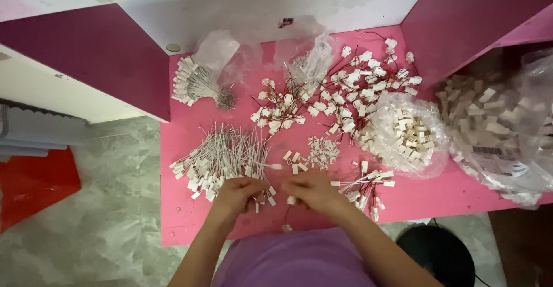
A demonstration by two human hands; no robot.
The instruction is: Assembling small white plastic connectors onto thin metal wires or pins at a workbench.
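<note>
My left hand (pixel 239 194) rests on the pink table (pixel 184 218) at the near edge, fingers closed on thin white-wired connectors from the loose pile (pixel 222 156) just beyond it. Close beside it, my right hand (pixel 314 190) pinches a small white connector piece (pixel 291 199). A few small white plug housings (pixel 295 160) lie just past both hands. To the right of my right hand sits a small bunch of red-wired connectors (pixel 366 186).
A tied bundle of white-wired connectors (pixel 196 84) lies at the back left. Red-wired connectors (pixel 345 88) spread across the back. Clear bags of white housings sit at the right (pixel 406 134) and far right (pixel 498 120). Pink panels wall both sides. A red object (pixel 31 183) lies on the floor.
</note>
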